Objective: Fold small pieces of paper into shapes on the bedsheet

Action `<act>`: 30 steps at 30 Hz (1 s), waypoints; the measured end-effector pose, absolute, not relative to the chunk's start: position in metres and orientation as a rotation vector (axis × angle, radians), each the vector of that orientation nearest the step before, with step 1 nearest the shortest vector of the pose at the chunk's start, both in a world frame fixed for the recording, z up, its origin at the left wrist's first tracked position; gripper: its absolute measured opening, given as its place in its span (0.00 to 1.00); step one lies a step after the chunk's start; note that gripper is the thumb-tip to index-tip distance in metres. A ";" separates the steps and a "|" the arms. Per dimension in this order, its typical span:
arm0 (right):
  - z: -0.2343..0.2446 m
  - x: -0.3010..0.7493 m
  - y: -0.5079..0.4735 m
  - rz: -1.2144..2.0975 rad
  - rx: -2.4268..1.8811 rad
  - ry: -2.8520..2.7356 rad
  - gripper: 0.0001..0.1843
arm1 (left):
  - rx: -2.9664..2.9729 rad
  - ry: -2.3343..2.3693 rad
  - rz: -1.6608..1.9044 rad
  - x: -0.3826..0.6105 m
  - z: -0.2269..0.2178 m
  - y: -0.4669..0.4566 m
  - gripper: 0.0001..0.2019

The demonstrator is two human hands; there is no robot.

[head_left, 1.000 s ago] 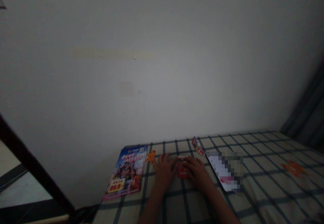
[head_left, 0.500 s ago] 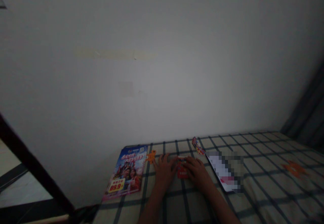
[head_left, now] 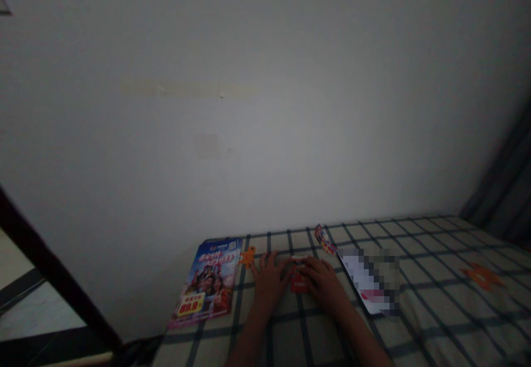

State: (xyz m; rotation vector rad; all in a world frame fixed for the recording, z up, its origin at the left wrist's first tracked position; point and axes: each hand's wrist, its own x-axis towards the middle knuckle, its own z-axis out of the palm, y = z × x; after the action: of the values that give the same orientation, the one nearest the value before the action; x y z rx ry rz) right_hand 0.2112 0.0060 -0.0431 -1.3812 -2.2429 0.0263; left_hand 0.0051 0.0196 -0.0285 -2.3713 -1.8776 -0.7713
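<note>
A small red printed packet or card [head_left: 299, 283] lies flat on the checked cloth between my two hands. My left hand [head_left: 269, 277] rests palm down to its left, fingers spread, with the thumb side at the packet's left edge. From the right, my right hand [head_left: 322, 276] lies palm down with outstretched fingers reaching over the packet's upper right part. An orange cut-out shape [head_left: 248, 257] sits just beyond my left hand's outer fingers. The fingers hide part of the packet, so its exact kind is unclear.
Left of my hands is a stack of printed flyers [head_left: 211, 278]. A twisted colourful wrapper [head_left: 324, 240] and a phone-like flat device [head_left: 360, 278], partly blurred out, lie to the right. Another orange shape [head_left: 483, 276] is farther right. A wall [head_left: 290, 135] rises behind the checked cloth [head_left: 431, 262].
</note>
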 end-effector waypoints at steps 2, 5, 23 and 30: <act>-0.045 0.211 0.006 0.010 -1.378 -2.233 0.20 | -2.378 -1.884 -0.774 0.006 -0.027 0.019 0.18; -0.045 0.212 0.006 0.011 -1.370 -2.230 0.21 | -2.382 -1.892 -0.784 0.006 -0.026 0.018 0.18; -0.049 0.212 0.007 -0.022 -1.259 -2.162 0.21 | -2.384 -1.908 -0.696 0.004 -0.027 0.020 0.19; -0.051 0.212 0.008 -0.015 -1.264 -2.158 0.22 | -2.373 -1.920 -0.714 0.005 -0.026 0.019 0.19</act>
State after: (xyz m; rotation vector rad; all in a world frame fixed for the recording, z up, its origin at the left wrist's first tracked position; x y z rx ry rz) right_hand 0.2121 0.0082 -0.0514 -1.2637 -2.1577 -0.0152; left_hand 0.0054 0.0190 -0.0265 -2.3731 -1.9200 -0.7142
